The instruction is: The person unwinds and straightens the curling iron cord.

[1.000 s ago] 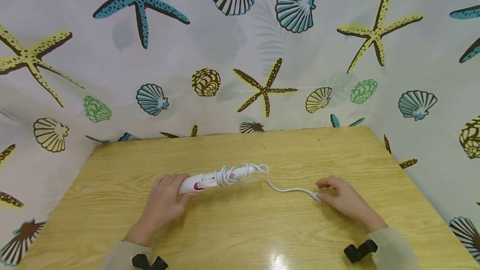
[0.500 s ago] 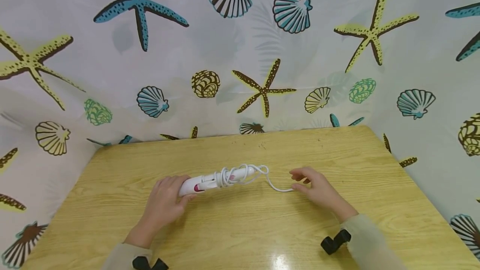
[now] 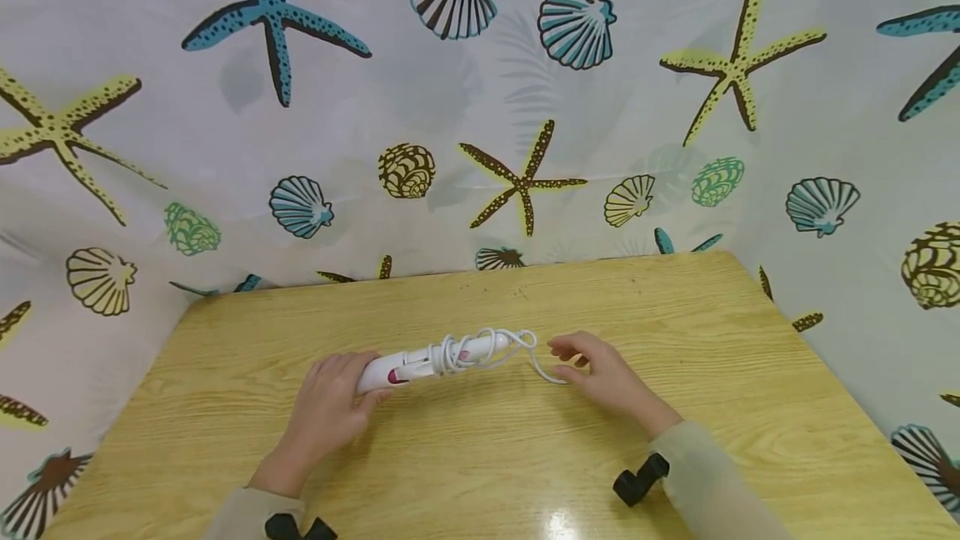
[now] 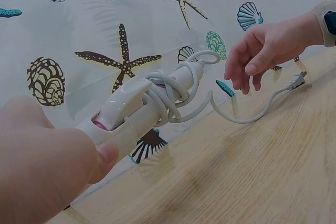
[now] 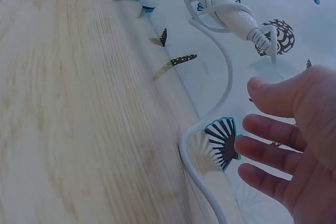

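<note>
My left hand [image 3: 330, 398] grips one end of a white hair curling iron [image 4: 123, 103] with pink details, held at a slant above the table. Its white cord [image 4: 168, 98] is wound in several loops round the other end. From there a loose length hangs down to the tabletop, ending in a plug [image 4: 297, 80] that lies on the wood in the left wrist view. Near that loose length, my right hand [image 3: 603, 373] hovers with relaxed, slightly bent fingers and holds nothing. In the right wrist view, a gap shows between its fingers [image 5: 268, 153] and the cord.
A wooden table [image 3: 465, 465] spreads under both hands. Behind it and at its sides hangs a pale cloth [image 3: 450, 107] printed with starfish and shells. Dark wrist cameras [image 3: 641, 479] sit on the beige sleeves [image 3: 708, 482].
My right hand has moved left, away from where the plug was at its fingertips, to beside the iron's corded end. The left hand and the iron have stayed put.
</note>
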Demonstrator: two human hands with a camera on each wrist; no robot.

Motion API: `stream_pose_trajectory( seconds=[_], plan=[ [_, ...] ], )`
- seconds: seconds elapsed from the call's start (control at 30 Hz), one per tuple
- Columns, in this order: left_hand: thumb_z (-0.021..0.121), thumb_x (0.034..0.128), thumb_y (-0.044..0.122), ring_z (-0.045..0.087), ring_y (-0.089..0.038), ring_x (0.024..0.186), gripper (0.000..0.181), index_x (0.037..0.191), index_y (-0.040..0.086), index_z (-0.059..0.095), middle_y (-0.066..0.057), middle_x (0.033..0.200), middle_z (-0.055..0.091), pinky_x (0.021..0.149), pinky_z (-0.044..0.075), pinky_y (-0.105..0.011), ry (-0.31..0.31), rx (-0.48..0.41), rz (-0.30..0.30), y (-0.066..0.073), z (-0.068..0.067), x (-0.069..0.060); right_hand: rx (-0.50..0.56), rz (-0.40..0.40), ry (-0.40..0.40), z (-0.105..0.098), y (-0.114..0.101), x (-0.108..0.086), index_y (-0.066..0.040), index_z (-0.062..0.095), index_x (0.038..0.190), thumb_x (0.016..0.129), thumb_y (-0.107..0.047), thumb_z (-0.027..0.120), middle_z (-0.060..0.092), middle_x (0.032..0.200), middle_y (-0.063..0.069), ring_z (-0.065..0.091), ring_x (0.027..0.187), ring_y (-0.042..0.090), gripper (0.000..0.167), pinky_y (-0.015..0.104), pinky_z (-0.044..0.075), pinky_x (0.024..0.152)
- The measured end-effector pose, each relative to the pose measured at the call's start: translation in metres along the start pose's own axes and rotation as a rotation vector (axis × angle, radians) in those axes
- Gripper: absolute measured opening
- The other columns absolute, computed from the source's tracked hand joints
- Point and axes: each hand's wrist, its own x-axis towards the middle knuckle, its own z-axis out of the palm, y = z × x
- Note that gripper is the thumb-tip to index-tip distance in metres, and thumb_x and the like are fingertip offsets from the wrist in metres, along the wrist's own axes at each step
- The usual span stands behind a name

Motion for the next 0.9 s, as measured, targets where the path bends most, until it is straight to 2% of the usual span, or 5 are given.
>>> stream_pose_trajectory(
  seconds=[0.23, 0.9],
  plan=[
    [0.080, 0.0717, 0.021, 0.058, -0.034, 0.098, 0.049, 0.112, 0.000, 0.061, -0.015, 0.104, 0.064, 0.089, 0.038, -0.052, 0.003, 0.007, 0.010, 0.001, -0.001, 0.000, 0.053, 0.006, 0.013, 0.010, 0.000, 0.009, -0.007, 0.060, 0.117, 0.088, -0.015, 0.065, 0.061, 0.108, 0.010, 0.057, 0.097, 0.025, 0.030, 0.039, 0.047, 0.078],
    [0.082, 0.0692, 0.018, 0.059, -0.033, 0.093, 0.049, 0.109, -0.001, 0.061, -0.015, 0.102, 0.065, 0.085, 0.041, -0.051, 0.034, 0.010, 0.033, 0.005, -0.002, 0.001, 0.068, -0.014, 0.033, 0.019, 0.001, 0.026, -0.009, 0.063, 0.112, 0.088, -0.011, 0.065, 0.062, 0.102, 0.001, 0.057, 0.097, 0.026, 0.024, 0.037, 0.047, 0.078]
  ],
)
